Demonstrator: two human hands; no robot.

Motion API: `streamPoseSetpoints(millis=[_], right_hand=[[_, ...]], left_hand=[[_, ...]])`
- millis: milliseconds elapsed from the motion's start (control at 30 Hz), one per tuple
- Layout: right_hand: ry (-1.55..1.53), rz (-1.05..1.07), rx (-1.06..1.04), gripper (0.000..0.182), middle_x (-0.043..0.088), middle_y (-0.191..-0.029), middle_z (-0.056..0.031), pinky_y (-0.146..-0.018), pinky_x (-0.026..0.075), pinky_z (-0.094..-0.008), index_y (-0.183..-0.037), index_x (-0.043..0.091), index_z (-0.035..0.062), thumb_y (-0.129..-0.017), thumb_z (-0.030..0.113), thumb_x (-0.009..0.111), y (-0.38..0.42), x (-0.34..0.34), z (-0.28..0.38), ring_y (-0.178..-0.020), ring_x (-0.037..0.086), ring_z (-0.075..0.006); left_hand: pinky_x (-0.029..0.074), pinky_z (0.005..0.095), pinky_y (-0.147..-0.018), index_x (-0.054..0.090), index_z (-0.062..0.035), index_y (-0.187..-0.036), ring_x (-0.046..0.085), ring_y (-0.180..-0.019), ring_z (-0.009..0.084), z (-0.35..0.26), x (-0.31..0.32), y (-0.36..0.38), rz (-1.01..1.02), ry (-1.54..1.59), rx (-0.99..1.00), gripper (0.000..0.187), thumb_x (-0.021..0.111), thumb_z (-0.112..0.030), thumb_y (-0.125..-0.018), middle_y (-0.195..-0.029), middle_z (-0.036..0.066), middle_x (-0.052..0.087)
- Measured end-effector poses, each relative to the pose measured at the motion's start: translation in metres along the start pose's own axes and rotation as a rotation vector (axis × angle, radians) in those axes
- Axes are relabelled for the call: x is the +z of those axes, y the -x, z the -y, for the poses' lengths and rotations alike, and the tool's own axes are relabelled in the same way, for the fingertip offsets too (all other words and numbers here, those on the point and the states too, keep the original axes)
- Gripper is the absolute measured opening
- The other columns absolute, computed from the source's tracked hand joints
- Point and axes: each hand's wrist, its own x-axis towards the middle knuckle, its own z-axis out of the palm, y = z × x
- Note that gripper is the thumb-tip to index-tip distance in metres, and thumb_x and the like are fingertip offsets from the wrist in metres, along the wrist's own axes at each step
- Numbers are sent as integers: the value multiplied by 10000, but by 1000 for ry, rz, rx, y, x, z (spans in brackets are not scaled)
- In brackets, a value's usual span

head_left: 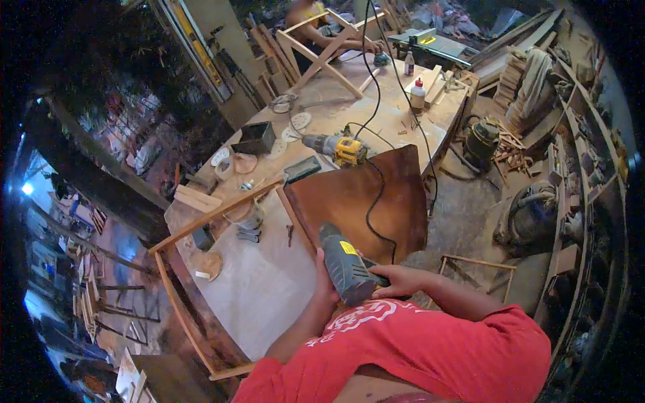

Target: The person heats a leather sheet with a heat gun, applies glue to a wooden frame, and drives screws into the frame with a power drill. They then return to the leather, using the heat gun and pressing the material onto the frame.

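Note:
My right hand (402, 281) is closed round the handle of a dark corded power tool (346, 265) with a yellow label; its exact kind does not show. Close beside the tool's body is my left hand (324, 279), closed at the edge of a wooden frame (297, 220), its fingers partly hidden by the tool. A brown leather sheet (356, 198) spreads from that frame bar towards the right. The tool's front end lies over the sheet's near left edge, and a black cord (369, 213) runs across the leather.
On the workbench (248, 295) are a yellow drill (342, 149), a dark box (256, 138), a glue bottle (417, 97) and wood pieces. Across the bench a person (316, 30) works beside a crossed wooden frame (329, 50). Shop vacuums (482, 142) and wood scraps stand at right.

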Motion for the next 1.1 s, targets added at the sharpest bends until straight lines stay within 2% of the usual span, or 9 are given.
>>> streamPoseSetpoints(millis=[67, 167, 400, 600, 667, 800, 900, 967, 1100], right_hand=[[12, 55, 87, 603, 525, -1218, -187, -946, 403, -374, -1269, 440, 13, -829, 373, 642, 2, -1, -4, -1130, 506, -289], [33, 28, 43, 597, 557, -1181, -163, -914, 414, -343, -1271, 432, 2, -828, 336, 650, 6, -3, 2, -1083, 525, -230], [-19, 3, -45, 568, 555, -1179, -164, -918, 410, -343, -1268, 435, 8, -846, 335, 629, 2, -1, -27, -1082, 522, -228], [-76, 23, -54, 579, 552, -1181, -174, -919, 412, -358, -1272, 429, 11, -856, 373, 607, 5, -10, -19, -1092, 525, -255], [-40, 34, -18, 568, 553, -1176, -182, -927, 413, -392, -1267, 434, 43, -864, 416, 580, 5, -13, -18, -1103, 521, -306], [-33, 18, -54, 579, 559, -1165, -184, -915, 420, -395, -1266, 437, 50, -861, 440, 574, 0, -14, -32, -1088, 531, -312], [-53, 52, -29, 605, 557, -1171, -183, -914, 418, -397, -1268, 437, 53, -850, 468, 577, 1, -20, -22, -1091, 531, -312], [-30, 38, -13, 629, 562, -1167, -183, -918, 416, -397, -1272, 434, 55, -840, 489, 581, 2, -22, -19, -1090, 533, -311], [-62, 68, 14, 654, 554, -1182, -193, -913, 416, -376, -1291, 417, 23, -836, 458, 594, 0, -25, -19, -1088, 533, -305]], left_hand=[[469, 457, -883, 461, -23, -1197, 575, -990, 308, 1, -6, -1, -44, 63, -39, 835, 393, -741, -777, -1086, 177, 570], [470, 458, -880, 465, -32, -1196, 573, -991, 310, 4, -6, 1, -57, 12, 20, 813, 385, -731, -789, -1074, 178, 577], [469, 456, -876, 483, -41, -1169, 576, -980, 308, 7, -16, -6, -41, 30, 52, 785, 370, -724, -799, -1040, 173, 592], [467, 451, -876, 489, -26, -1159, 578, -978, 312, 8, -13, -11, -96, -16, 99, 800, 364, -728, -795, -1041, 177, 595], [467, 451, -874, 488, -21, -1159, 577, -980, 316, 8, -12, -13, -119, -32, 123, 808, 364, -730, -793, -1043, 179, 596], [469, 453, -870, 487, -30, -1167, 579, -980, 317, 5, -12, -14, -72, -95, 137, 801, 368, -728, -792, -1049, 178, 597], [475, 449, -865, 493, -43, -1166, 583, -975, 316, 5, -6, -12, -170, -53, 117, 801, 369, -736, -785, -1050, 172, 599], [480, 442, -860, 497, -55, -1166, 587, -969, 313, 6, -12, -13, -41, -101, 154, 802, 376, -745, -777, -1043, 166, 602], [483, 434, -859, 506, -37, -1152, 588, -968, 309, 7, -9, -12, -120, -79, 143, 822, 378, -754, -771, -1036, 162, 608]])
